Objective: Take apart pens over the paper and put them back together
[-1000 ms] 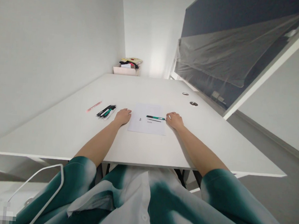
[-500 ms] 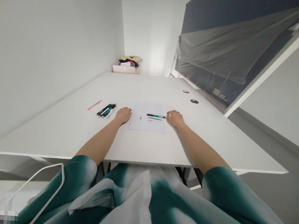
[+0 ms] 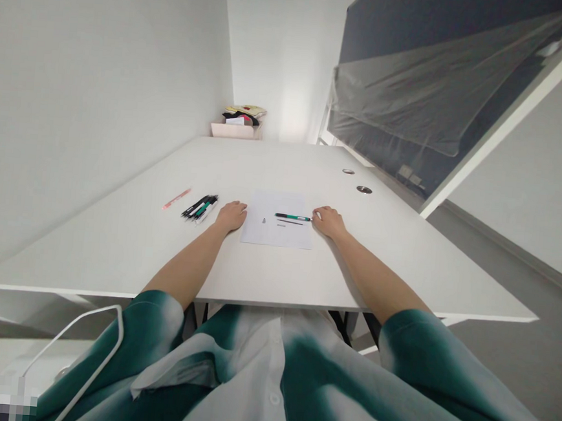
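Note:
My left hand [image 3: 232,216] rests on the table by the left edge of a white sheet of paper [image 3: 259,235], fingers loosely laid down and holding nothing. At the sheet's right edge lies my right hand [image 3: 329,221], also relaxed with nothing in it. Its fingertips are close to one end of a green and black pen barrel [image 3: 292,217]; whether they touch it I cannot tell. Just below the barrel lie a thin dark refill [image 3: 290,222] and a small spring-like piece [image 3: 281,225]. A tiny metallic cone-shaped tip [image 3: 263,221] sits further left on the paper.
Several black, green and white pens [image 3: 200,208] lie bunched left of my left hand, beside a pinkish ruler-like strip [image 3: 177,198]. Two round metal grommets [image 3: 364,190] are set in the table [image 3: 276,275] at right. A box [image 3: 231,131] of cloth-like items stands at the far end.
The view has shifted very slightly. Both hands and the pen parts stay where they were.

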`<state>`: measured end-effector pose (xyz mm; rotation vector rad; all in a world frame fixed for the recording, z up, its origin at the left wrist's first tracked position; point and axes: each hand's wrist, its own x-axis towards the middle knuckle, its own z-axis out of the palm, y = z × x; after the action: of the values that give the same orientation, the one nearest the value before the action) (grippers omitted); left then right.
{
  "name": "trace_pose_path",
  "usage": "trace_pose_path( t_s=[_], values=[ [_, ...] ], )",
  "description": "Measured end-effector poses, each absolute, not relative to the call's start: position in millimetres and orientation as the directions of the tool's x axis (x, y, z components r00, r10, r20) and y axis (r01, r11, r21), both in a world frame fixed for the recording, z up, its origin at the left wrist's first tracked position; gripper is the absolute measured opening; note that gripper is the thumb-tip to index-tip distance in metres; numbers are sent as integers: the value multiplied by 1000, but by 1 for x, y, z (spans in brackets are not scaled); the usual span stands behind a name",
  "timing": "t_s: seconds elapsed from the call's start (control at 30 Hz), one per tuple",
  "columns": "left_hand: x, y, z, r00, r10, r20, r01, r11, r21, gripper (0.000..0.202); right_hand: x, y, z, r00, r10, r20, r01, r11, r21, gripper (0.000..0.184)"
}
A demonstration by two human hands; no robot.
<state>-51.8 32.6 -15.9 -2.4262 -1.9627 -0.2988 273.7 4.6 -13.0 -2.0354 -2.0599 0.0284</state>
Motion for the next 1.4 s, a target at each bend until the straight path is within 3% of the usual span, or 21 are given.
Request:
trace_pose_path(
  t_s=[1.13, 1.4],
  values=[
    [-45, 25, -10, 168, 968, 184, 965, -200, 172, 41, 271, 0, -8, 23, 981, 191, 979, 17, -205, 41],
    [-3, -1, -3, 403, 826, 394, 842, -503, 194, 26, 247, -6, -2, -152, 930, 334, 956, 224, -189, 33]
  ],
)
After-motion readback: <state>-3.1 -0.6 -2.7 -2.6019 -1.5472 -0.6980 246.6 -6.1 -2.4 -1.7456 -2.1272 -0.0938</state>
